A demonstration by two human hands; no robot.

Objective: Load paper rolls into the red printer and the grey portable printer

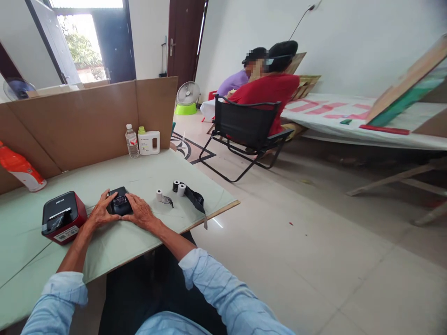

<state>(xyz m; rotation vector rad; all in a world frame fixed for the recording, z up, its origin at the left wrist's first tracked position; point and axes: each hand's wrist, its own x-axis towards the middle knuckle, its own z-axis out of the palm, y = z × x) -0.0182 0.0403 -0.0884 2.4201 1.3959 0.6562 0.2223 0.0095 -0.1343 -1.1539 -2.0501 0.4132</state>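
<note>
Black and hard-looking, a small device (pixel 120 209) is sitting on the near part of the table (pixel 115 170), between the two hands. The left hand (pixel 103 209) is closing its grip on the left side and the right hand (pixel 141 211) is matching it on the right, so both are clamping it, thumbs pointing inward along the near edge. It is looking light and stiff, perhaps a little slippery; the shiny patch on top is seeming the fragile part, so the solid sides are offering the better hold.

Left of it, a red and black box (pixel 64 214) is standing by the left forearm. To the right, paper rolls (pixel 181 190) are lying beside a dark strip (pixel 194 199) that is hanging over the edge. Farther back, a clear bottle (pixel 132 142) and a white jug (pixel 150 143) are standing before a cardboard screen (pixel 98 116).
</note>
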